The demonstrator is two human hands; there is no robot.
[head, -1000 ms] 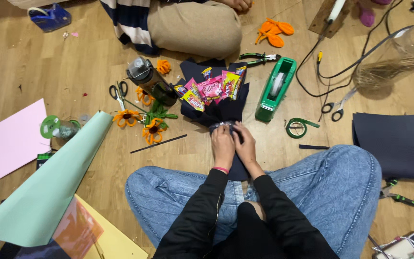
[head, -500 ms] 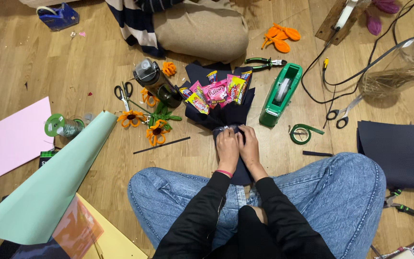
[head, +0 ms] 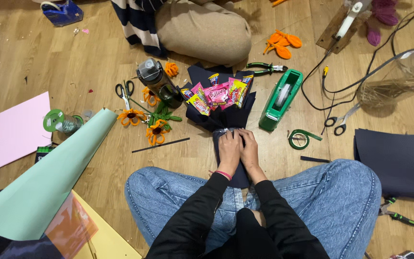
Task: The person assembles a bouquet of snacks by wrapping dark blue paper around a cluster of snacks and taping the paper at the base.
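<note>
A bouquet of colourful candy packets (head: 216,94) wrapped in dark navy paper (head: 226,117) lies on the wooden floor in front of my crossed legs. My left hand (head: 228,152) and my right hand (head: 249,151) sit side by side, both closed around the narrow stem of the wrap where clear tape shines. The lower end of the navy wrap runs under my hands toward my lap.
A green tape dispenser (head: 280,99) stands right of the bouquet, with a green tape roll (head: 299,139), scissors (head: 340,120), pliers (head: 264,69) and cables nearby. Left lie orange flowers (head: 155,130), scissors (head: 124,91), a dark bottle (head: 158,81), mint paper roll (head: 44,182) and pink sheet (head: 10,132). Navy sheets (head: 401,163) lie right. Another person sits opposite.
My hands stay closed on the stem of the wrap; the fingers shift slightly. The view has tilted a little, so everything sits lower in the frame.
</note>
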